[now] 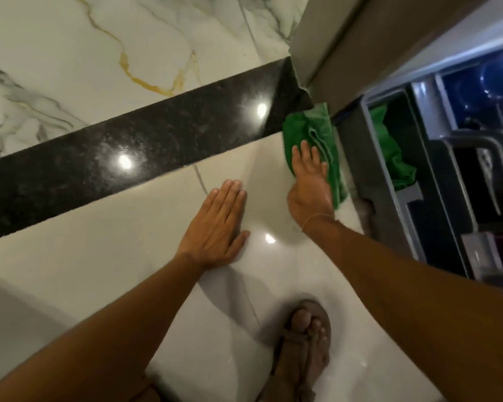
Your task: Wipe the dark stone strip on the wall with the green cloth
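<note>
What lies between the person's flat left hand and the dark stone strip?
Nothing stands there: in the head view, only bare pale glossy stone separates the left hand from the dark stone strip, crossed by one thin grey vein.

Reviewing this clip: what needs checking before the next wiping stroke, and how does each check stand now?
1. Right hand flat on green cloth: ok.
2. Cloth on dark stone strip: not ok, mostly on pale tile beside the strip's right end.
3. Left hand braced flat on pale tile, off the strip: ok.
4. Strip's length bare of objects: ok.
5. Cloth apart from grey cart: cannot tell.
6. Strip clean: cannot tell, glare.
</note>
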The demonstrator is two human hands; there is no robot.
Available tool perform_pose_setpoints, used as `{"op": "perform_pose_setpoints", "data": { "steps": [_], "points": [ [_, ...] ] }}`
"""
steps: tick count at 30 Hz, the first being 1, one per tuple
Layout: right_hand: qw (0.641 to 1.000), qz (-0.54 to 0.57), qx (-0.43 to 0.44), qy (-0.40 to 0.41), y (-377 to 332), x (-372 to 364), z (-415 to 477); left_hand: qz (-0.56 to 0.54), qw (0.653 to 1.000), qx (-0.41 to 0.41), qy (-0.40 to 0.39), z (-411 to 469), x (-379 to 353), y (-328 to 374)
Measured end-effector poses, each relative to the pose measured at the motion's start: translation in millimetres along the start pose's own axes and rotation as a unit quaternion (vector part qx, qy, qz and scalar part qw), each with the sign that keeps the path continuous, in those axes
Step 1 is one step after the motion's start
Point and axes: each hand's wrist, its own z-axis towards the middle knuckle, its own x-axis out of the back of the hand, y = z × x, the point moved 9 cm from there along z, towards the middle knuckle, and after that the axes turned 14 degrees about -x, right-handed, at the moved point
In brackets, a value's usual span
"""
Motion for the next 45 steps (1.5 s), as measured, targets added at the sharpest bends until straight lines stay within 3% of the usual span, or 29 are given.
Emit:
{"op": "perform_pose_setpoints", "data": {
  "steps": [4,8,16,19,22,24,27,30,35,39,45],
  "points": [
    [0.988,0.147,-0.023,-0.03,33.0,-1.7,-62.3,0.001,1.0,0.011,-0.005,10.8,-3.0,10.2],
    [0.914,0.368,-0.161,-0.049,71.3,23.4,-99.1,0.01,1.0,0.023,0.003,23.6,-4.1,20.4],
    [0.806,0.549,-0.215,-0.055,115.9,127.7,-172.4,0.022,1.0,0.004,0.011,53.1,-2.6,52.7],
    [0.788,0.583,-0.197,0.009,135.7,169.8,-199.0,0.022,1.0,-0.017,0.01,68.9,-3.5,67.0],
    [0.822,0.512,-0.217,0.124,162.6,191.4,-208.1,0.017,1.0,-0.002,0.009,75.6,-6.4,69.3],
    [0.846,0.456,-0.238,0.137,168.7,180.6,-197.0,0.018,1.0,0.001,0.009,76.4,-7.5,69.1],
    [0.891,0.356,-0.276,0.067,164.6,131.6,-164.4,0.021,1.0,0.001,0.008,75.5,-9.1,66.7],
    [0.935,0.244,-0.256,-0.017,145.3,87.1,-150.6,0.026,1.0,-0.001,0.01,75.4,-10.1,66.1],
    [0.941,0.237,-0.237,0.041,178.7,93.5,-160.0,0.022,1.0,-0.014,0.002,75.1,-5.5,64.9],
    [0.96,0.158,-0.231,-0.001,202.5,82.6,-143.4,0.01,0.999,-0.028,-0.015,73.3,-1.7,65.6],
    [0.968,0.124,-0.21,0.055,187.2,90.3,-138.5,0.015,0.999,-0.008,-0.048,65.0,23.9,47.8]
  ]
}}
